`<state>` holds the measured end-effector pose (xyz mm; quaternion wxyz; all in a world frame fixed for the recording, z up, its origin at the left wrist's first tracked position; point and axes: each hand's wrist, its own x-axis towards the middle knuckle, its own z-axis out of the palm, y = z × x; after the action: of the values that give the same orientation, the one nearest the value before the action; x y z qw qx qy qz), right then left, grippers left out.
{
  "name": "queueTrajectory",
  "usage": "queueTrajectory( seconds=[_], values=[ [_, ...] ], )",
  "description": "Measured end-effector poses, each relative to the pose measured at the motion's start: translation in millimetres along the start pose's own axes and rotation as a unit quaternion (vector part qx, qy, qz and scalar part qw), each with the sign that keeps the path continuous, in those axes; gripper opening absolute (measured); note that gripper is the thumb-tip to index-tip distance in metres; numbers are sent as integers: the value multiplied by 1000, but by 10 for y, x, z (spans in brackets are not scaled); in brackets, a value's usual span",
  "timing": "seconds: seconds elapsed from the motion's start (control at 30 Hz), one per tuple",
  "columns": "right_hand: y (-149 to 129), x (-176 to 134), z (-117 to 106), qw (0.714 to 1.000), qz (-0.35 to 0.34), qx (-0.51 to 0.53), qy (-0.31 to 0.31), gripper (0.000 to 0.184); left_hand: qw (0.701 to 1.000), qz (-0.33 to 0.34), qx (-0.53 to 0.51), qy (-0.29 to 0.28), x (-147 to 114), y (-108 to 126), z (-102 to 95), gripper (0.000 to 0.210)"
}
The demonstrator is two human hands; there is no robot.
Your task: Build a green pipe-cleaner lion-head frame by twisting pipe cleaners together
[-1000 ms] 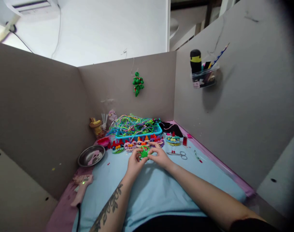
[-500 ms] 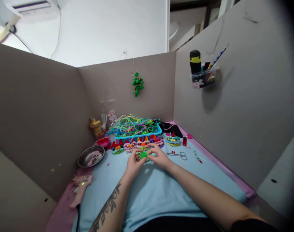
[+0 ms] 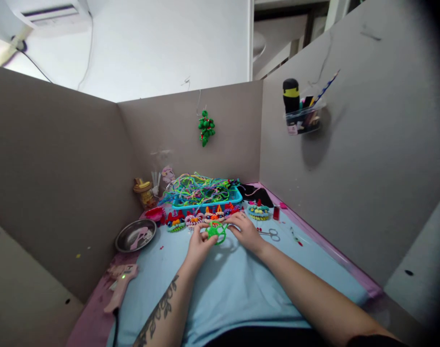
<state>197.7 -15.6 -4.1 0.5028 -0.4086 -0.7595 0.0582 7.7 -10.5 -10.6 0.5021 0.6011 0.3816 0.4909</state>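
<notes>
Above the blue cloth I hold a green piece of bent fuzzy stems (image 3: 216, 232), with a round, flat part on the left and thin loops to the right. My left hand (image 3: 200, 243) is closed on its left side between thumb and fingers. My right hand (image 3: 246, 232) is at the right end of the loops, thumb and forefinger closing on a green strand; the exact grip is small in view. Just behind the hands stands a row of colourful fuzzy figures (image 3: 194, 219), and another figure (image 3: 258, 211) sits to the right.
A blue tray (image 3: 207, 205) heaped with coloured stems stands at the back. Scissors (image 3: 273, 234) lie right of my hand, partly covered by it. To the left are a metal bowl (image 3: 122, 241) and a pink glue gun (image 3: 120, 291). Grey panels enclose the table.
My right hand has moved slightly right, away from the round part. More of the green piece and its loops shows between the hands. The left hand keeps its hold.
</notes>
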Motion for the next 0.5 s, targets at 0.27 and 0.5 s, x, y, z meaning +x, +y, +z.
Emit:
queueTrajectory(
  seconds=[0.27,0.5],
  values=[
    [-58,-2,30,996,44,81,1,15,1000,-19,-14,10,-5,24,17,47],
    [-38,-11,127,973,151,176,-18,7,1000,-20,-24,-2,7,-32,10,48]
  ],
)
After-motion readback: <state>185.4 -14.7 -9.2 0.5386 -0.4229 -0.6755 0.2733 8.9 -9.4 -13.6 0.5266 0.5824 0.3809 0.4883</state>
